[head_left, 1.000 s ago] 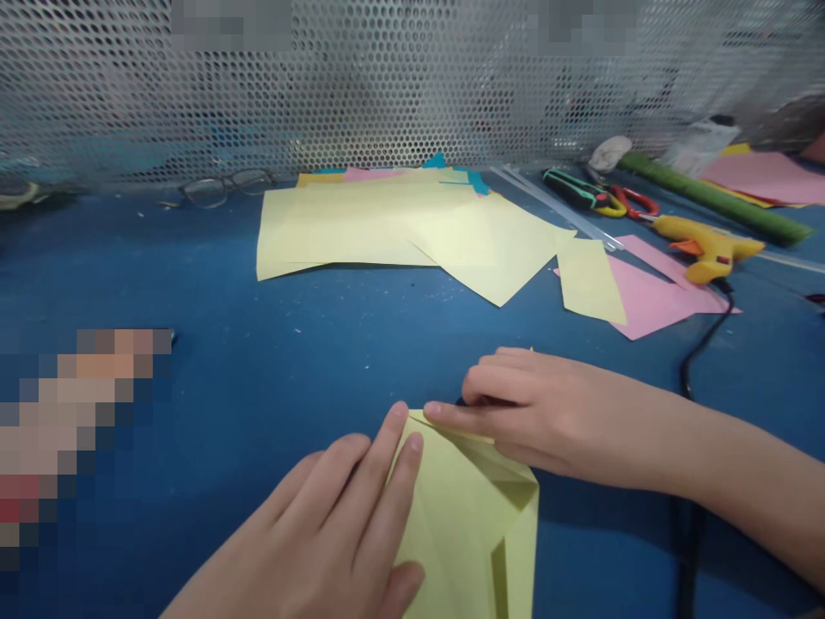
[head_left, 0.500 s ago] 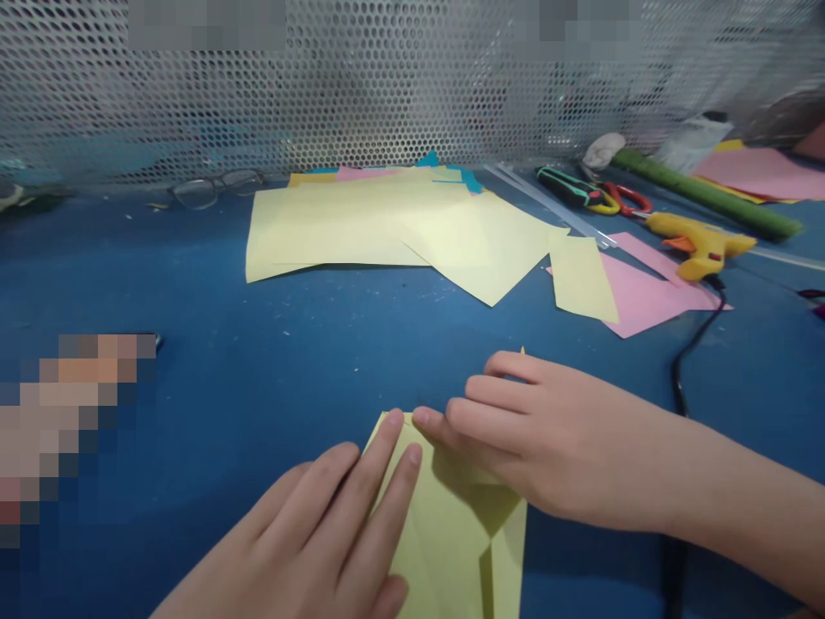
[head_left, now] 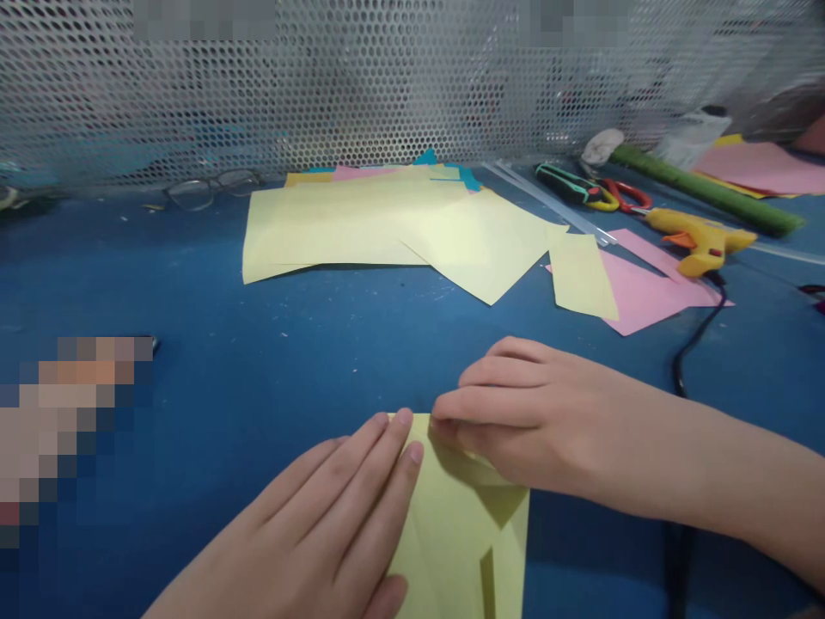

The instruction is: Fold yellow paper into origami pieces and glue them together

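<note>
A sheet of yellow paper (head_left: pixel 451 542) lies at the near middle, its far right part folded over. My left hand (head_left: pixel 315 524) rests flat on the sheet's left side, fingers stretched out and tips close to the far edge. At the far right edge, my right hand (head_left: pixel 547 421) has its fingers curled together on the folded paper, thumb and fingertips at the fold. The right palm hides much of that fold, and the sheet's near end runs out of view.
Yellow sheets (head_left: pixel 348 228) and pink paper (head_left: pixel 644 292) lie farther back on the blue table (head_left: pixel 193 413). At the right are a yellow glue gun (head_left: pixel 702 241), its black cord (head_left: pixel 683 352), scissors (head_left: pixel 625 196), a cutter (head_left: pixel 567 183) and a green stick (head_left: pixel 709 189). Glasses (head_left: pixel 190 194) sit at back left.
My right fingers have drawn in and shifted right along the far edge, index now tucked against the others. The left fingers have closed together a little, still pressing the sheet.
</note>
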Demonstrator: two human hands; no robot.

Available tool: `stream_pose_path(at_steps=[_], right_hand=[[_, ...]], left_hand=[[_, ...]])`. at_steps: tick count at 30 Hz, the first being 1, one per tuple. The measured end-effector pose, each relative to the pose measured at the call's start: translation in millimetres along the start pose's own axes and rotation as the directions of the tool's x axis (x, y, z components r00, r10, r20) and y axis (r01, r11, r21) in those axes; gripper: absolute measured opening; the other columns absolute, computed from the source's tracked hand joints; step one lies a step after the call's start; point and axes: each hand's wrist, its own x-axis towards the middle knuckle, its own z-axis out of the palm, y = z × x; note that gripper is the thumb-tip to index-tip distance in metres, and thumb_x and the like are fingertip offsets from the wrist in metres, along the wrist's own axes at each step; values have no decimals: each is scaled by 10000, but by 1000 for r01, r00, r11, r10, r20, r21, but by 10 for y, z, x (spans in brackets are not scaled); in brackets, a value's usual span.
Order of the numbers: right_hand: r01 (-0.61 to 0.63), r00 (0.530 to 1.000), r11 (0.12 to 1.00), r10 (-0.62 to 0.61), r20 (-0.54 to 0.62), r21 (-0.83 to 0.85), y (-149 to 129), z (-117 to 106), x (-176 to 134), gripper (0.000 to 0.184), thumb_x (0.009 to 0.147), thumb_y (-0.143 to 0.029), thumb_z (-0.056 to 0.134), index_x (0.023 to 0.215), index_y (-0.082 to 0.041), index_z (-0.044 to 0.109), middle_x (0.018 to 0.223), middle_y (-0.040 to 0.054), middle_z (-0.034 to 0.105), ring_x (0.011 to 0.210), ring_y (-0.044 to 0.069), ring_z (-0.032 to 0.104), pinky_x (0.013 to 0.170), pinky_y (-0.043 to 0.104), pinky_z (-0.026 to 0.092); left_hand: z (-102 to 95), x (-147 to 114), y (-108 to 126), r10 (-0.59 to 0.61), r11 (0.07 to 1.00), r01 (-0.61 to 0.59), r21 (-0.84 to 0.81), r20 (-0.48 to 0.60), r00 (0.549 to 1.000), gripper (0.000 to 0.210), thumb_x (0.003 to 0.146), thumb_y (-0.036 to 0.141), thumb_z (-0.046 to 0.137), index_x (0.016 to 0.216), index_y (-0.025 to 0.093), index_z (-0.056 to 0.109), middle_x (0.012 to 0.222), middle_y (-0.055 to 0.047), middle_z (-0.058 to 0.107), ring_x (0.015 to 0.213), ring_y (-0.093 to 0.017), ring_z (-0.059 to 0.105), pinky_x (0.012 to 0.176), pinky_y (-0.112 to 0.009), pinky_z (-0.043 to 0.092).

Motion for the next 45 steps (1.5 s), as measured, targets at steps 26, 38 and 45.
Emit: stream_pose_path(at_steps=[26,38,45], right_hand=[[30,1000,999,-29,-12,34,20,-34,2,366,1095,-176,374,962,-154,714,930,33,701,867,171,549,824,327,412],[-167,983,945,181,-22,282,-60,-115,-79,244,900,-80,538,904,-155,771,673,11,609,662,165,515,671,323,376],[-266,945,892,315,-82,364,-27,-1,7,236,956,-214,622,1141,-113,728,886,62,663,813,178,601,723,287,451]], left_hand=[[-30,51,-29,49,999,-49,-7,19,999,441,1079,347,344,1409,151,563,1462,-53,597,1392,-208,463,1217,-323,184],[-68,87,-19,66,998,-66,3,13,998,441,1085,318,312,1350,141,616,1413,-73,636,1345,-220,511,1185,-322,231],[-49,69,15,86,996,-86,38,-17,996,454,1091,310,292,1341,98,606,1348,-120,675,1306,-255,561,1196,-365,226]])
